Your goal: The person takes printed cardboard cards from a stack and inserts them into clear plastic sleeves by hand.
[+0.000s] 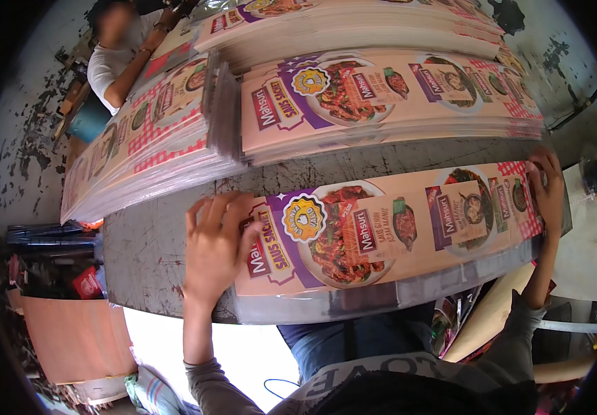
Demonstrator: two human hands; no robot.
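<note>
A printed peach sheet (409, 263) with food pictures lies in front of me near the table's front edge, over clear plastic film (381, 294) that shows along its near side. My left hand (219, 242) rests on the sheet's left end, fingers bent and apart, thumb over the print. At the right end, my right hand (546, 183) touches the sheet's short edge with its fingers; its grip is partly hidden. Just beyond the sheet sits a stack of similar printed sheets (381, 104) in plastic.
Another plastic-wrapped stack (153, 131) stands at the left, and a taller one (354, 31) at the back. The dark, scratched table (146, 256) has a rounded left edge. A person (122, 55) in a white shirt is at the back left.
</note>
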